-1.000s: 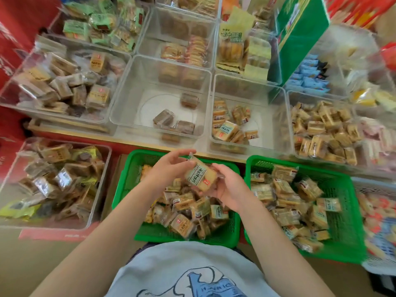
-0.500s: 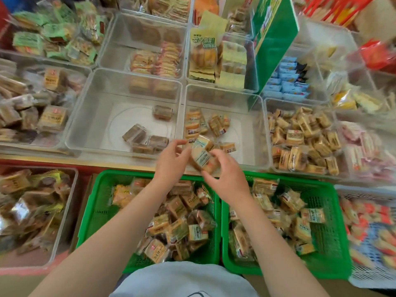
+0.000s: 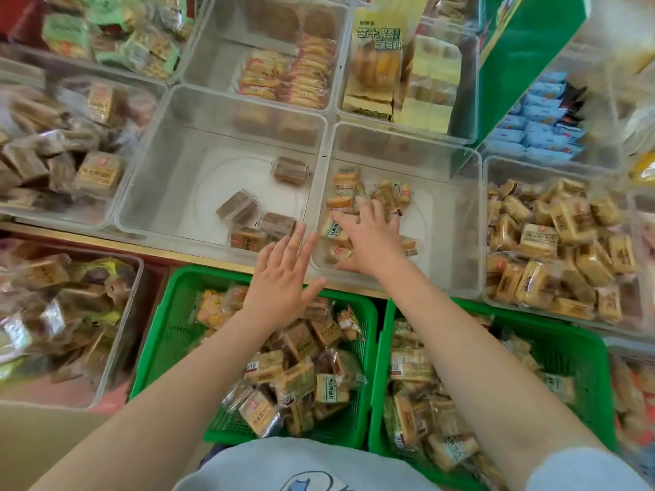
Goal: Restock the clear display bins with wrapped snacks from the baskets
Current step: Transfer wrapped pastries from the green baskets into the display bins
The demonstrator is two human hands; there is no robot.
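Observation:
Two green baskets, the left basket [image 3: 166, 334] and the right basket [image 3: 581, 366], hold several wrapped snacks close to me. Beyond them stand clear display bins. My right hand [image 3: 372, 239] reaches into the middle-right clear bin [image 3: 457, 221], fingers spread flat over the tan wrapped snacks [image 3: 345, 191] lying there. My left hand [image 3: 283, 278] hovers with straight fingers over the bins' front edge, above the left basket, holding nothing. The middle-left clear bin [image 3: 159, 193] holds a few brown wrapped snacks [image 3: 236, 209].
A fuller clear bin [image 3: 496, 171] of tan snacks stands to the right, another bin [image 3: 117, 313] of mixed snacks at lower left. More bins with packets fill the back rows. A green box [image 3: 524, 65] leans at the upper right.
Both hands moved forward from the left basket to the bins. The snack they held together is out of them; the right hand now lies in the middle-right bin, the left has opened.

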